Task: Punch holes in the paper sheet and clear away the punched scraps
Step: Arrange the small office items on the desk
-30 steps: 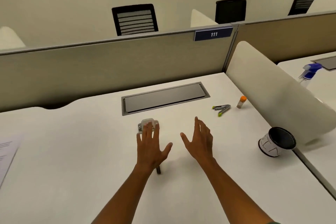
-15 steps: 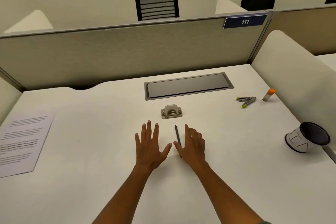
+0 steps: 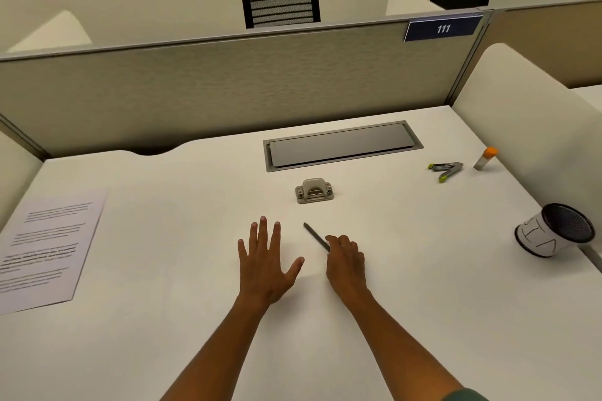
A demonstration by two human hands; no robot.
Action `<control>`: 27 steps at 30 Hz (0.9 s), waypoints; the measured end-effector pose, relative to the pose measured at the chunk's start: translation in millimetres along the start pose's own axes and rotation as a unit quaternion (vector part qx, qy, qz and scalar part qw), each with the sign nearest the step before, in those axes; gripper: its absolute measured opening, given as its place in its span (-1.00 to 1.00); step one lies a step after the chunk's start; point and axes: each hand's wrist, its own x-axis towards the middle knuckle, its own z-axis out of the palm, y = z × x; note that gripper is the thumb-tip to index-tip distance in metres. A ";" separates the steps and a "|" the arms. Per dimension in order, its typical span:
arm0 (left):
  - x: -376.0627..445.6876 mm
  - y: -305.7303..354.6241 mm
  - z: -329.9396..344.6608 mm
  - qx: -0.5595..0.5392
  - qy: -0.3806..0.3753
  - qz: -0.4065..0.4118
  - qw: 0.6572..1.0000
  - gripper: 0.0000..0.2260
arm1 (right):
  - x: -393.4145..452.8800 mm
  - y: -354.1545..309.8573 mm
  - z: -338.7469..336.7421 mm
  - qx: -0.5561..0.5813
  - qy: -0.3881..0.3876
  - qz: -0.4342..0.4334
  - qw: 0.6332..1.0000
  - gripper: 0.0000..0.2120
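White counter (image 3: 163,335) carries a printed paper sheet (image 3: 49,247) at nine o'clock, its long axis running twelve to six; the text is too blurred to read. A blue plate (image 3: 443,29) on the partition reads "111". The metal hole punch (image 3: 314,191) sits at twelve o'clock from the hands. The left hand (image 3: 267,265) lies flat, fingers spread. The right hand (image 3: 346,262) has its grip curled on a dark thin rod (image 3: 316,235) pointing toward eleven o'clock.
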 end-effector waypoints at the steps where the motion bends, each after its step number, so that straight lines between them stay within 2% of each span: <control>1: 0.1 0.9 -1.7 -0.001 -0.001 0.003 1.000 -0.18 | -0.5 0.7 -1.2 0.011 0.000 0.002 1.000 -0.60; 6: 5.0 12.6 -10.5 -0.001 -0.002 0.018 1.000 -0.18 | -3.4 12.8 -12.1 0.038 0.021 0.013 0.999 -0.62; 16: 29.9 66.5 -26.8 -0.016 0.004 0.071 0.997 -0.18 | 7.9 72.2 -64.7 0.055 0.096 0.075 0.991 -0.79; 27: 72.1 153.9 -29.5 -0.044 0.010 0.133 0.990 -0.18 | 36.8 157.3 -122.9 0.150 0.176 0.180 0.956 -0.79</control>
